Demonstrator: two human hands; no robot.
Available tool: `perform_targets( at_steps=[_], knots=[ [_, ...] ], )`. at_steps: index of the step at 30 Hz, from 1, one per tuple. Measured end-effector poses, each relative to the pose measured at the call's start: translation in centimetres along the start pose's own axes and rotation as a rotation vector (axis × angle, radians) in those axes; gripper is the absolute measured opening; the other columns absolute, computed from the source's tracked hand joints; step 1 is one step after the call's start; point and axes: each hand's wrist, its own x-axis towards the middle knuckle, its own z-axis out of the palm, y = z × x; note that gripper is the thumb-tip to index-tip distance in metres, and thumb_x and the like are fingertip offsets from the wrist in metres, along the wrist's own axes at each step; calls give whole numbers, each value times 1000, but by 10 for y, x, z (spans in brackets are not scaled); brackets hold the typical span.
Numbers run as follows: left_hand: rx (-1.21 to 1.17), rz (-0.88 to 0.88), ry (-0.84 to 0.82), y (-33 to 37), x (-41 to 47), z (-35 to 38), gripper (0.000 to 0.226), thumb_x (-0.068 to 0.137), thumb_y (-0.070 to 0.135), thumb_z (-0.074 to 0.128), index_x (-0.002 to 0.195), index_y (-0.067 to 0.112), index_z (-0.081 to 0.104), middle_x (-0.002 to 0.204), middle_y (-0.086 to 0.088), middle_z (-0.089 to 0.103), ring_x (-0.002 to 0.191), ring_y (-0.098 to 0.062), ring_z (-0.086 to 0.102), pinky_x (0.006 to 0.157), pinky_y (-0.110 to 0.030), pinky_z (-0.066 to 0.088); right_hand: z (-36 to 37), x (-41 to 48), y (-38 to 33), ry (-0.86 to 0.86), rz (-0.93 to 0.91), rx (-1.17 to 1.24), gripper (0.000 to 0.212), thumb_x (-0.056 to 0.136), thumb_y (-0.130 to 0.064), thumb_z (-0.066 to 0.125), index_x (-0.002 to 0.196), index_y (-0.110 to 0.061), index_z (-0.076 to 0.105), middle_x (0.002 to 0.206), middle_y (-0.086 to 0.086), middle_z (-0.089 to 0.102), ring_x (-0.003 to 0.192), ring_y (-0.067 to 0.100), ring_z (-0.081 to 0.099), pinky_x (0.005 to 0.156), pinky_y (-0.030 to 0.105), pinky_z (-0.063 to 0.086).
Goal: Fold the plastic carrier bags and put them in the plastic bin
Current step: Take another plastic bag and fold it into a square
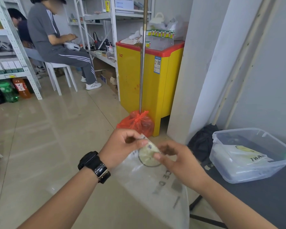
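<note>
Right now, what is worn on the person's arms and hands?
The left hand and right hand are bare, without gloves; no sleeves show on the forearms. A chunky black wristwatch with a wide strap and metal buckle sits on the left wrist.

The dark table (262,204) carries the clear plastic bin (224,162), while a red bag (137,123) sits on the tiled floor (56,138)

You have open air rightward to the clear rectangular plastic bin (238,172), uncovered on the dark desk (262,195); the white wall (271,80) stands just behind it.
</note>
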Motion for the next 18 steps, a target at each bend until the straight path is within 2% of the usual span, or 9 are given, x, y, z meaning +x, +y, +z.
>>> perform_targets(
  at_steps=[2, 3, 5, 7, 9, 12, 14, 16, 18],
  knots=[
    [-35, -32, 167, 1, 2, -9, 2, 80, 12, 75, 80, 11, 77, 82, -6, 76, 75, -11, 68, 73, -24, 53, -18, 1, 6, 68, 0, -30, 36, 93, 0, 60, 101, -34, 67, 96, -17, 72, 95, 4, 65, 86, 16, 48],
    [-60, -60, 241, 0, 3, -15, 4, 81, 14, 75, 80, 11, 77, 78, -4, 76, 72, -10, 67, 71, -24, 52, -29, 2, 12, 86, 16, -88, 53, 89, 12, 52, 105, -37, 64, 100, -18, 71, 100, 3, 65, 91, 20, 49],
    [-146, -136, 352, -1, 5, -26, 8, 80, 19, 76, 80, 11, 77, 75, -1, 75, 68, -10, 65, 69, -26, 50, -44, -1, 24, 39, 54, -261, 71, 79, 17, 47, 116, -42, 59, 111, -25, 66, 109, -2, 61, 98, 26, 50],
    [-227, -201, 412, -2, 5, -35, 16, 77, 26, 78, 80, 10, 76, 77, -5, 74, 71, -17, 64, 73, -32, 51, -48, -3, 31, -28, 54, -392, 66, 82, 3, 64, 124, -47, 54, 118, -30, 60, 113, -5, 57, 99, 29, 50],
    [-272, -227, 423, 0, 5, -37, 24, 72, 29, 78, 81, 7, 75, 79, -8, 73, 73, -22, 62, 77, -35, 52, -41, -5, 33, -10, 2, -424, 57, 82, -20, 79, 124, -49, 54, 118, -30, 60, 109, -4, 58, 96, 29, 51],
    [-314, -254, 399, 1, 5, -36, 35, 66, 32, 79, 84, 3, 74, 81, -10, 73, 76, -23, 62, 80, -37, 51, -32, -3, 33, 151, -67, -365, 29, 85, -22, 76, 109, -37, 70, 104, -25, 68, 96, 2, 64, 87, 36, 55],
    [-345, -268, 394, 2, 4, -37, 39, 65, 31, 79, 86, -1, 73, 82, -12, 73, 76, -23, 63, 74, -31, 54, -34, -1, 35, 268, -70, -320, 13, 88, -20, 73, 93, -32, 75, 92, -21, 72, 86, 6, 67, 78, 40, 57],
    [-374, -282, 456, 2, 4, -41, 33, 65, 29, 79, 84, 2, 73, 81, -10, 73, 74, -22, 65, 68, -27, 56, -38, -1, 34, 388, -28, -275, 11, 89, -21, 71, 85, -31, 73, 85, -18, 73, 80, 9, 68, 73, 42, 58],
    [-393, -258, 534, 3, 5, -50, 17, 67, 26, 78, 74, 11, 76, 76, -5, 74, 73, -21, 65, 74, -30, 56, -45, 0, 33, 482, 44, -207, 10, 91, -26, 69, 84, -33, 71, 84, -18, 73, 76, 13, 67, 71, 44, 59]
  ],
)
